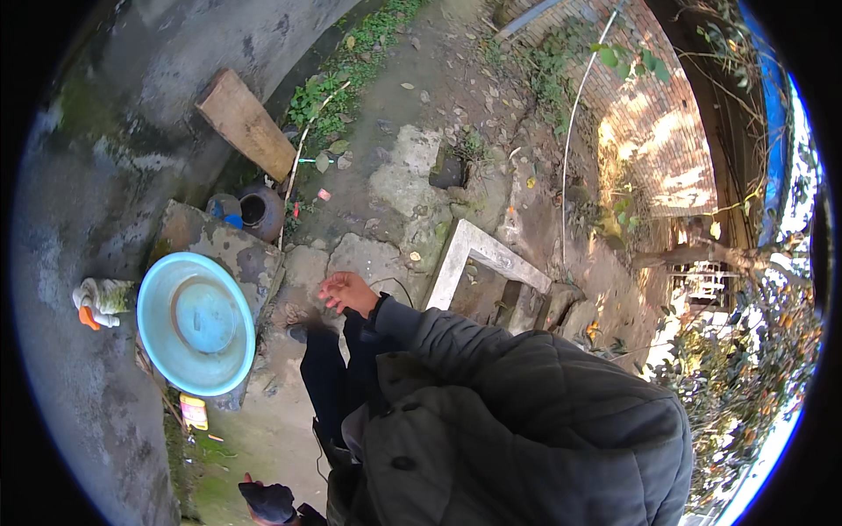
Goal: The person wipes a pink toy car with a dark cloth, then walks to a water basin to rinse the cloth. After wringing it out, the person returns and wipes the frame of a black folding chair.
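Observation:
My right hand [348, 293] hangs over the concrete ground by my dark trousers [324, 371]. Its fingers are loosely curled and slightly apart, with nothing visible in them. At the lower edge of the view, my left hand [255, 511] grips a dark grey object [271, 502], possibly a bunched cloth; most of that hand is hidden behind it. Before me, a light-blue plastic basin [204, 315] rests on a raised concrete slab [220, 240], apart from both hands. The basin's bottom looks stained. Beside it, a tap with an orange handle [88, 318] juts from the wall.
A brown pottery jar [262, 214] stands behind the slab, near a leaning board [248, 125]. A yellow plastic container [193, 412] is at the wall's foot. To my right lie an L-shaped concrete edging [454, 263] and a square hole [449, 169] in the ground.

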A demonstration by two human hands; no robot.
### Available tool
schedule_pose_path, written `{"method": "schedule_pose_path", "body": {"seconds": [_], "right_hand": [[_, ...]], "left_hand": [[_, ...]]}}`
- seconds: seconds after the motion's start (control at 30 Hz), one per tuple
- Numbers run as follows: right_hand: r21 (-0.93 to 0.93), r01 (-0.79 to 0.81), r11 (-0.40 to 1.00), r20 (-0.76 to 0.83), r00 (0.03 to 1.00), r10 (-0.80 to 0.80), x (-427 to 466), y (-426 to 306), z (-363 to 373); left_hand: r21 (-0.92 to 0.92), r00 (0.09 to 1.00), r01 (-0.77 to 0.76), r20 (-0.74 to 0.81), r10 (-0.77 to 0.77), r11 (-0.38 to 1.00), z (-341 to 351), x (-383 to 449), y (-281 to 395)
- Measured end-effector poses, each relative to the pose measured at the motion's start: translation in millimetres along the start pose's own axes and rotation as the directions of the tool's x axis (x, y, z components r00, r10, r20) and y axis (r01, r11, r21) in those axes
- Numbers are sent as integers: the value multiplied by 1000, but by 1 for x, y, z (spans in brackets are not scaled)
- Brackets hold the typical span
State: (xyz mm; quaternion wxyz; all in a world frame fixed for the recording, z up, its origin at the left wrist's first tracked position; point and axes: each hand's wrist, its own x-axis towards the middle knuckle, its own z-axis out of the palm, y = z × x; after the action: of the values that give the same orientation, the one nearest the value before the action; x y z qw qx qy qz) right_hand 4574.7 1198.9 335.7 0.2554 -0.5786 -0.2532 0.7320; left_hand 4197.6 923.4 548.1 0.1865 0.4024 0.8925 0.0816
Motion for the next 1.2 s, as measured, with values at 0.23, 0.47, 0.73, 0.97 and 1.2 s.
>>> {"method": "schedule_pose_path", "body": {"seconds": [0.23, 0.47, 0.73, 0.97, 1.2], "right_hand": [[114, 82, 990, 27, 996, -85, -52, -6, -40], [182, 165, 969, 56, 983, -178, -93, -12, -92], [130, 131, 983, 49, 989, -138, -123, -7, -130], [175, 177, 969, 51, 981, -188, -133, -6, -125], [132, 195, 972, 21, 980, -200, -137, 3, -100]], "left_hand": [[-4, 986, -111, -126, 110, 994, 5, 3, 36], [-18, 962, -190, -201, 182, 982, 14, -18, 64], [3, 929, -269, -262, 261, 963, 5, -47, 69], [-226, 915, -342, -300, 269, 912, 5, -58, 1], [-997, 991, -73, -73, -109, 0, 22, -34, -97]]}}
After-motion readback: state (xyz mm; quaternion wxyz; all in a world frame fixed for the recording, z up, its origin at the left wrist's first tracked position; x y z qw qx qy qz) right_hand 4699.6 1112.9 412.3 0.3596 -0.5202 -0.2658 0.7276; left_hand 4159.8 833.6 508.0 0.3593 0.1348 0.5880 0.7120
